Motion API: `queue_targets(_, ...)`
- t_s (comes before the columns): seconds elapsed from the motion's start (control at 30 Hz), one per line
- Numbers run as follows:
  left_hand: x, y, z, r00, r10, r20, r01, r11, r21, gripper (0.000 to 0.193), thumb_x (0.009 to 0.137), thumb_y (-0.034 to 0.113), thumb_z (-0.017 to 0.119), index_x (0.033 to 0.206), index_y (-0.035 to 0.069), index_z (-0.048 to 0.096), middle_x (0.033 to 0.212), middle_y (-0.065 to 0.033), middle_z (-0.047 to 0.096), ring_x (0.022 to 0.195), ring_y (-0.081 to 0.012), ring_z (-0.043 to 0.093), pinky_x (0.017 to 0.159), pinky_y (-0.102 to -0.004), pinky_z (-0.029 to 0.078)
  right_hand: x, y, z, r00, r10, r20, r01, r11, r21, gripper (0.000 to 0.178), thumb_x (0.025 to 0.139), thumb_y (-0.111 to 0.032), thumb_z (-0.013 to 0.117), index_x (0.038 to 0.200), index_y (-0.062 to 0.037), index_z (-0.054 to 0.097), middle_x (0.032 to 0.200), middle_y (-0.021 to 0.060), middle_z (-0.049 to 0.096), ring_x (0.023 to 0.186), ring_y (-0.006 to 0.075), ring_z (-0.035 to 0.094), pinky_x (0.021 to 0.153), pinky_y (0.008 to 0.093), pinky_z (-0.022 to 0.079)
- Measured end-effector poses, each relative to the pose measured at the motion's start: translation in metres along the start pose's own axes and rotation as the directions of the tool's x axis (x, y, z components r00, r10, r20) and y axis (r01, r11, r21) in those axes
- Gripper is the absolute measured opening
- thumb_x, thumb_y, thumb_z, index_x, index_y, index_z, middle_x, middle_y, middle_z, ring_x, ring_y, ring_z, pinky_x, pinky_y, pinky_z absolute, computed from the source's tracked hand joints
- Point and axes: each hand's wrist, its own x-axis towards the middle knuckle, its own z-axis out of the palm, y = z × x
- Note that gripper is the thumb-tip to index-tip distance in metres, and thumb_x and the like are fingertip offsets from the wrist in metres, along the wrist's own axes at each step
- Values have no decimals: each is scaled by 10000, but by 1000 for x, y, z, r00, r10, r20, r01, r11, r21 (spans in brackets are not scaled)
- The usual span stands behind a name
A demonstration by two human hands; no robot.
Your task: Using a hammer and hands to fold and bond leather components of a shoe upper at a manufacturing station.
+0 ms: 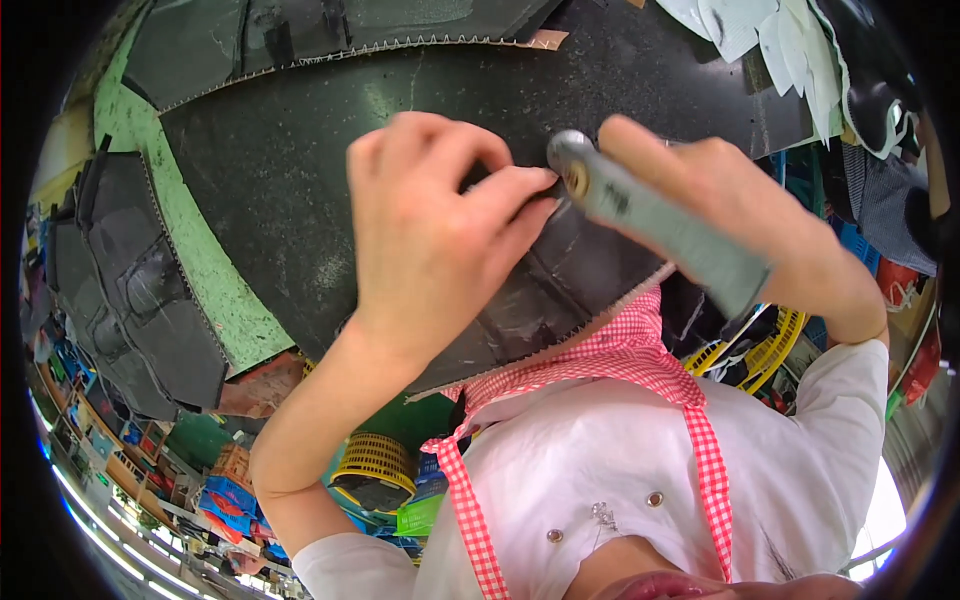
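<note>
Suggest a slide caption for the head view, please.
Right hand holding a gray tool beside the curled left hand, above a dark panel.

Me: white short-sleeved shirt (620,450), sleeve (845,380) ending above the elbow. Two round metal-rimmed fittings (655,498) near the neckline, small shiny motif (603,516) between. Red-and-white gingham apron (590,345), matching straps (712,490), knotted at one corner. Left hand (430,215), right hand (715,185) both bare.
</note>
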Motion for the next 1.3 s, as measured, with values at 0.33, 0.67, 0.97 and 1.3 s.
queue_targets(0.33,-6,-8,-16,985,-49,163,69,990,-120,195,688,138,831,863,167,751,912,45,655,904,-229,566,836,-386,390,5,-21,-4,988,26,153,-17,998,-60,266,901,-104,697,1042,-3,496,721,179,547,722,430,597,576,444,444)
queue_targets(0.67,-3,-32,-27,974,6,228,40,980,-196,226,642,129,828,845,182,743,917,41,632,953,-237,552,831,-390,403,13,-8,6,995,-95,25,91,986,143,349,808,-66,669,1062,-23,433,689,242,615,698,473,631,593,538,487)
queue_targets(0.97,-13,-28,-31,985,8,172,14,992,-127,223,632,148,829,833,178,738,965,39,638,994,-250,546,858,-395,398,17,-17,13,994,-105,-34,108,990,87,339,822,-78,684,1049,-18,439,660,220,583,658,444,623,557,515,475)
queue_targets(1.3,-27,-17,-32,996,48,75,-55,993,101,233,647,162,837,865,190,759,979,37,647,973,-235,554,860,-386,392,20,-14,15,975,-166,-148,171,985,25,321,819,-39,688,1074,9,500,864,164,515,660,405,554,561,468,421)
